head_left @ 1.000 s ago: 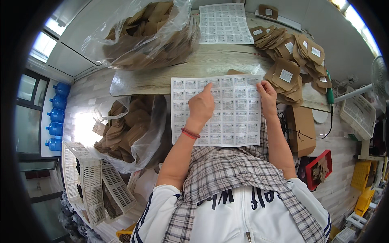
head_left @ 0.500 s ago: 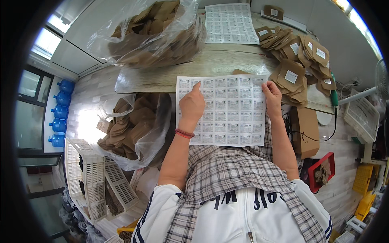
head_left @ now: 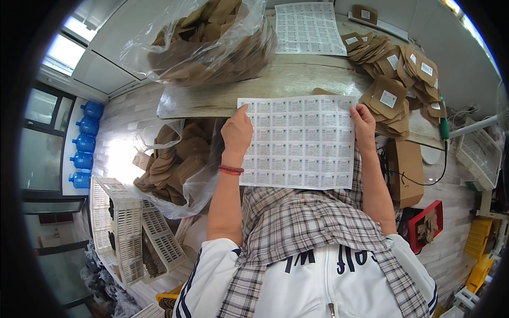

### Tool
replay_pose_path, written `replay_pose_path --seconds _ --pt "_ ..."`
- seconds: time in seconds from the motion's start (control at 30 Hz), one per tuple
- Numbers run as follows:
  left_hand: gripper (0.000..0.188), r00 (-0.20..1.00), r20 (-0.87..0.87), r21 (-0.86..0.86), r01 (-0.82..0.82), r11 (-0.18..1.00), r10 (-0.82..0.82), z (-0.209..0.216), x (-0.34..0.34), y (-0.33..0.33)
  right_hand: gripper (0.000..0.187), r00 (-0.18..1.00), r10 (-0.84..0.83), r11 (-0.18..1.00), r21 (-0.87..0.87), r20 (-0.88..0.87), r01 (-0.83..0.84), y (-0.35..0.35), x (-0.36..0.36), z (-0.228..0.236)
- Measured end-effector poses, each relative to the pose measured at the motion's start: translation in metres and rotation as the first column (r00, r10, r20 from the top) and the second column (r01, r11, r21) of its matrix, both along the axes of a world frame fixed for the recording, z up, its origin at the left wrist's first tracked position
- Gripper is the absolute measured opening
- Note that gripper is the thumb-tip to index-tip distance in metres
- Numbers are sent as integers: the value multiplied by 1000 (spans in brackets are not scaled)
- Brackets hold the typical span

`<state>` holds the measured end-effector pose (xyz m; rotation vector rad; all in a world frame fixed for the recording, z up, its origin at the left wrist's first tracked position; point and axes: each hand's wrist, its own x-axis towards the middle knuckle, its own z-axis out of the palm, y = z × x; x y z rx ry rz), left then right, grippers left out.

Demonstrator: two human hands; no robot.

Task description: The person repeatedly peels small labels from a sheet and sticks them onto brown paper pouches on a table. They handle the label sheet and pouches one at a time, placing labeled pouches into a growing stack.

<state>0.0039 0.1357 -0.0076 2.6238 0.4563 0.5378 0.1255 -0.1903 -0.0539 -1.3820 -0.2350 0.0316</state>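
Observation:
A white sheet of printed labels [head_left: 297, 143], laid out in a grid, spans the space between my hands, its upper edge over the front of the table. My right hand [head_left: 363, 123] pinches its right edge near the upper corner, thumb on top. My left hand [head_left: 237, 132] lies over the left edge near the top corner, index finger reaching upward and the other fingers curled; the thumb is hidden. Past my right hand lie brown cardboard pieces with white labels [head_left: 386, 98], heaped on the table. A brown piece [head_left: 323, 91] peeks out behind the sheet's top edge.
A clear bag of brown pieces [head_left: 212, 58] sits on the wooden table [head_left: 212, 100], with another label sheet [head_left: 309, 29] beside it. Below stands a second filled bag [head_left: 180, 164]. White crates [head_left: 124, 233] are at left; a cardboard box [head_left: 403, 172] and red tray [head_left: 424, 225] at right.
My left hand has slid left across the sheet, from pointing at a label in the top row to the left edge. My right hand keeps its hold on the right edge.

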Motion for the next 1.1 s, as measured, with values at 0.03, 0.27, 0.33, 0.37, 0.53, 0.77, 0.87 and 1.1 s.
replay_pose_path --seconds 0.03,0.27,0.33,0.37,0.53,0.77,0.87,1.1 --pt "30 1000 -4 10 -8 1000 8 -1 0 5 16 1000 1 1000 2 -5 -1 0 -1 1" --pt "29 998 -67 -8 6 1000 -6 -13 0 18 15 1000 5 1000 13 -4 -5 2 -2 3" --pt "29 999 -38 -3 27 1000 -27 -16 0 22 15 1000 1 1000 6 2 -1 2 -1 2" --pt "29 999 -25 1 38 999 -38 -16 -1 24 15 1000 -4 1000 1 3 4 2 0 0" --pt "28 999 -20 -16 47 999 -47 5 -12 18 15 1000 -7 1000 -9 -1 7 0 1 -1" --pt "26 990 47 7 131 991 -131 1 -42 0 16 999 22 999 -24 31 -21 -1 1 -1" --pt "26 990 39 33 132 991 -133 -4 -44 2 17 1000 24 1000 -15 13 -24 0 0 1" --pt "26 976 77 2 206 979 -206 2 -40 -19 17 1000 11 1000 -17 7 -11 -1 0 -1"
